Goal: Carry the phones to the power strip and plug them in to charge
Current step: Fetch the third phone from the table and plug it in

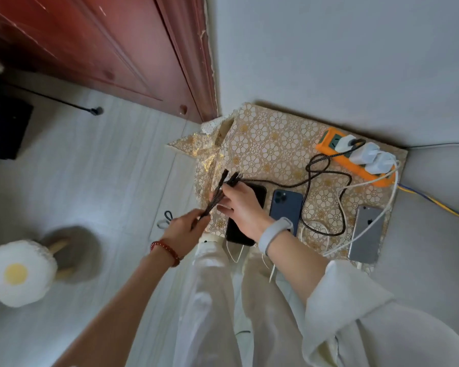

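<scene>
Three phones lie on a small table with a gold floral cloth point(273, 144): a black phone point(259, 193) on the left, a dark blue phone point(286, 207) in the middle, a silver phone point(366, 234) on the right. An orange power strip point(326, 147) at the back right carries three white chargers point(363, 154). A black braided cable point(318, 178) runs from one charger to a bunch of connector ends. My right hand point(243, 207) grips that bunch above the black phone. My left hand point(183, 229) pinches one of the cable's branch ends.
A white cable point(366, 223) loops across the silver phone. A red-brown door point(104, 49) stands at the back left, a grey wall behind the table. On the pale floor are a fried-egg shaped cushion on a stool point(19, 274) and hair ties point(164, 221).
</scene>
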Available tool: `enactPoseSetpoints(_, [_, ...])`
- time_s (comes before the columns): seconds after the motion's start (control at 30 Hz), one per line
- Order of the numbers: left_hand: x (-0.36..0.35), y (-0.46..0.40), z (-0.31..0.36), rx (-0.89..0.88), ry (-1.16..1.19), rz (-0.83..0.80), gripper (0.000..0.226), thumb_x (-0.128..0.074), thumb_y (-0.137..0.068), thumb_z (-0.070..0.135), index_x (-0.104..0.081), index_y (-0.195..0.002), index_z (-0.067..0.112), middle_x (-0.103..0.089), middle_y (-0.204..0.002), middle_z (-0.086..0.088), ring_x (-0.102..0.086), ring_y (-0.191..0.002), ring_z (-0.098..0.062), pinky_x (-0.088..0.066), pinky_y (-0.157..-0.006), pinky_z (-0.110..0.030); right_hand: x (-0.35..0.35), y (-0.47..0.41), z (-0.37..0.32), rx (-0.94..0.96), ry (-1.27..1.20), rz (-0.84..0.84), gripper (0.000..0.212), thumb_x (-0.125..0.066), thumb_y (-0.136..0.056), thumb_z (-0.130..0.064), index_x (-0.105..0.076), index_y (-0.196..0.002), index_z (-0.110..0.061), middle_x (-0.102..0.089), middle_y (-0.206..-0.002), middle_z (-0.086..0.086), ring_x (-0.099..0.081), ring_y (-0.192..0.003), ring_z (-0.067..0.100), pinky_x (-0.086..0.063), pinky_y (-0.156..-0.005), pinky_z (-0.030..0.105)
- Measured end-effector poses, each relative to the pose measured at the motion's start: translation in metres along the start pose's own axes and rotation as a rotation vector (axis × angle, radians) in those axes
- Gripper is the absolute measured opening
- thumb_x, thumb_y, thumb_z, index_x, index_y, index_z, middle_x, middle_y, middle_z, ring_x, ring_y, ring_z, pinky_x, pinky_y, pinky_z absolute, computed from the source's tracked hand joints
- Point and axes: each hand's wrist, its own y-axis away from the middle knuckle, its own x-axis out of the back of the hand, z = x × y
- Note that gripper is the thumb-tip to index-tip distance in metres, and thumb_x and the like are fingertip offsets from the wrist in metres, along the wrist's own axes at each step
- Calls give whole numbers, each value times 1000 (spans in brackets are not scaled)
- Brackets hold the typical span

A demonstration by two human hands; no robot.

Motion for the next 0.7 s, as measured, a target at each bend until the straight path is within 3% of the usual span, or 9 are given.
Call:
enactPoseSetpoints(0.07, [-11,9,-4,78,120,-143,25,-45,-92,30,-61,-93,10,-61,-58,2,-62,-51,-9,-49,-58,-26,7,7,17,16,-21,2,9,-42,-95,-11,-45,-87,-9,-60,-76,9,-61,-77,26,-50,-79,36])
enactPoseSetpoints(0.17, [-20,17,-9,53,115,-239,25,-48,-90,32,-59,-78,15,-62,-57,9,-65,-54,-4,-43,-51,-10,22,15,31,32,-33,8,9,-42,-95,-10,-49,-92,-7,-61,-76,10,-63,-74,24,-52,-82,37])
enactPoseSetpoints(0.27, [-19,15,-13,39,93,-156,21,-50,-89,34,-59,-74,23,-64,-61,8,-57,-49,7,-37,-48,-4,31,20,36,59,20,22,14,-44,-95,-11,-56,-91,-6,-64,-88,12,-64,-81,23,-51,-87,36])
enactPoseSetpoints(0.37, [-15,9,-12,45,48,-104,18,-50,-88,36,-57,-72,34,-66,-67,10,-52,-49,10,-35,-48,-4,34,20,36,108,126,144,13,-49,-91,-9,-62,-90,-6,-65,-91,12,-63,-87,24,-51,-91,35])
enactPoseSetpoints(0.47, [-19,4,-9,67,150,-108,19,-51,-88,31,-59,-71,33,-66,-67,9,-57,-65,8,-40,-62,-11,37,17,33,84,84,195,13,-49,-89,-6,-62,-87,-11,-66,-87,9,-63,-91,24,-50,-89,31])
enactPoseSetpoints(0.57, [-27,4,-6,61,175,-45,17,-53,-87,23,-59,-70,25,-65,-65,8,-61,-66,1,-42,-66,-14,42,17,31,32,0,199,14,-48,-88,-1,-57,-93,-9,-65,-87,8,-62,-89,24,-52,-87,34])
enactPoseSetpoints(0.63, [-31,5,-4,48,230,-25,16,-53,-87,18,-59,-72,21,-64,-63,8,-62,-65,-3,-42,-65,-13,45,15,32,34,167,279,20,-48,-85,-1,-51,-104,-10,-60,-99,11,-59,-100,28,-48,-95,44])
enactPoseSetpoints(0.7, [-34,8,-3,43,334,-57,20,-52,-87,14,-60,-70,21,-62,-62,4,-61,-58,-2,-42,-60,-13,50,16,32,152,449,371,48,-53,-83,-4,-37,-128,-9,-45,-127,14,-40,-126,28,-35,-107,45])
